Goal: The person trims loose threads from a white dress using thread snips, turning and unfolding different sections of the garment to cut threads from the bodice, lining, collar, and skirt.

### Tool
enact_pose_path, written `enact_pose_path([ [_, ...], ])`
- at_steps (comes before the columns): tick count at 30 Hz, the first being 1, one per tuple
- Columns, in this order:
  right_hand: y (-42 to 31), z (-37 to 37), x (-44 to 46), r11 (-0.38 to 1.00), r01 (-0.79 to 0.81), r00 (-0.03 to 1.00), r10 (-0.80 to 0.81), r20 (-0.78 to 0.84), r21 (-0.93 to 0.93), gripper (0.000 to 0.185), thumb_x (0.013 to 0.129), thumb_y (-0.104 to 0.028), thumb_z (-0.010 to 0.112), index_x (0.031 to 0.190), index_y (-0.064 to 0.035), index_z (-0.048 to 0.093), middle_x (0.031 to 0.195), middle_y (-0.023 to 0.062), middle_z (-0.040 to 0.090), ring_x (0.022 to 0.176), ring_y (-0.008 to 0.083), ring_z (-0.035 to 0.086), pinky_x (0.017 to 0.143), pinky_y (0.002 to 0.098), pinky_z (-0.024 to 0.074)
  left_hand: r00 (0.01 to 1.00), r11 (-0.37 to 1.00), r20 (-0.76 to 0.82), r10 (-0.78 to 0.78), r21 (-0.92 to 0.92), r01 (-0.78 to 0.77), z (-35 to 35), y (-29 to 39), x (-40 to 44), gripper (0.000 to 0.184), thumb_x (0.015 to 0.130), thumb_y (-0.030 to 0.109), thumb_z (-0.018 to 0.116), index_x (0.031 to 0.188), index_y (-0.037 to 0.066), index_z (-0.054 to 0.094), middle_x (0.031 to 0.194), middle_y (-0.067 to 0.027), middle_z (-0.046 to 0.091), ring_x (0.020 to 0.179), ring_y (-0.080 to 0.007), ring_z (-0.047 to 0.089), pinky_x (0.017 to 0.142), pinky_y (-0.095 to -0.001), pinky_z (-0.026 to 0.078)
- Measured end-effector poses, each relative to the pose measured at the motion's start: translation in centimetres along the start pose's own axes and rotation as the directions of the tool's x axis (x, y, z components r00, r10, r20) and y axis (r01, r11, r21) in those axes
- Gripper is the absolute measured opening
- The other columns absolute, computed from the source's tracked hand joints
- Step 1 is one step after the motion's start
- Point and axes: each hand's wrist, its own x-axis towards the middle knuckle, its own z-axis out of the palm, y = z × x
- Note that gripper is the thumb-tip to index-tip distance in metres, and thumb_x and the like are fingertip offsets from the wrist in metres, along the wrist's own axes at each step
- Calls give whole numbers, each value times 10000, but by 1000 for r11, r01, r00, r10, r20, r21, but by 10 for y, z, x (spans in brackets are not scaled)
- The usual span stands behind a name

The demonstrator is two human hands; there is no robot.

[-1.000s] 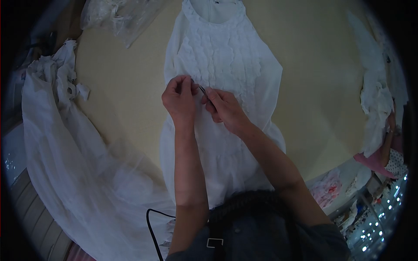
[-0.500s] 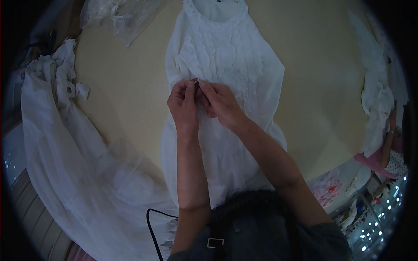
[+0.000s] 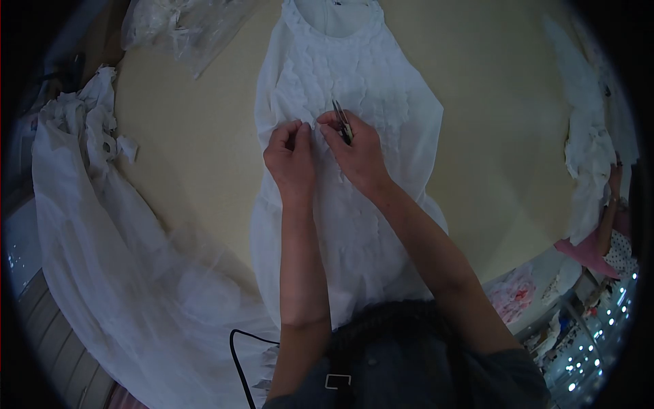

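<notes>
A white sleeveless dress (image 3: 409, 136) with a ruffled front lies spread on the table, its neckline away from me. Over the left part of the ruffles, my left hand (image 3: 291, 160) pinches a bit of the white fabric between thumb and fingertips. Just to its right, my right hand (image 3: 357, 150) holds small thread snips (image 3: 342, 121), their dark pointed blades aimed away from me. The right thumb and forefinger come close together near the left fingertips. Whether a thread lies between them is too small to tell.
White garments (image 3: 88, 198) hang over the table's left edge. A clear plastic bag (image 3: 184, 34) lies at the far left. More white fabric (image 3: 589, 153) lies at the right edge, beside another person's arm (image 3: 606, 221). A black cable (image 3: 235, 347) loops near my waist.
My right hand has moved slightly right, away from the left, and turned so the snips now show. The left hand stays almost in place on the dress.
</notes>
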Motion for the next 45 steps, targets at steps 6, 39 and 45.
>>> enact_pose_path([
  [6, 0, 5, 12, 997, 62, 998, -64, 29, 51, 133, 922, -114, 652, 1003, -9, 658, 733, -28, 589, 614, 32, 500, 536, 224, 428, 984, 975, 101, -145, -156, 159, -6, 13, -4, 117, 943, 93, 629, 950, -15, 671, 750, 19, 597, 651, -43, 494, 588, -207, 416],
  [39, -17, -17, -14, 912, -311, 921, 220, 321, 267, 438, 1043, -411, 416, 882, -53, 610, 659, -47, 453, 544, 42, 350, 475, 219, 298, 997, 946, 53, -59, -315, 73, -6, 20, -21, 87, 973, 50, 578, 980, -31, 608, 951, -94, 687, 828, -111, 635, 770, -268, 533],
  [45, -18, -15, -10, 903, -397, 863, 308, 401, 161, 424, 1032, -402, 453, 852, -58, 624, 648, -49, 462, 545, 30, 363, 460, 216, 290, 996, 953, 51, -69, -291, 81, -9, 14, -22, 144, 991, 107, 570, 1020, -27, 615, 934, -87, 687, 830, -114, 640, 791, -246, 515],
])
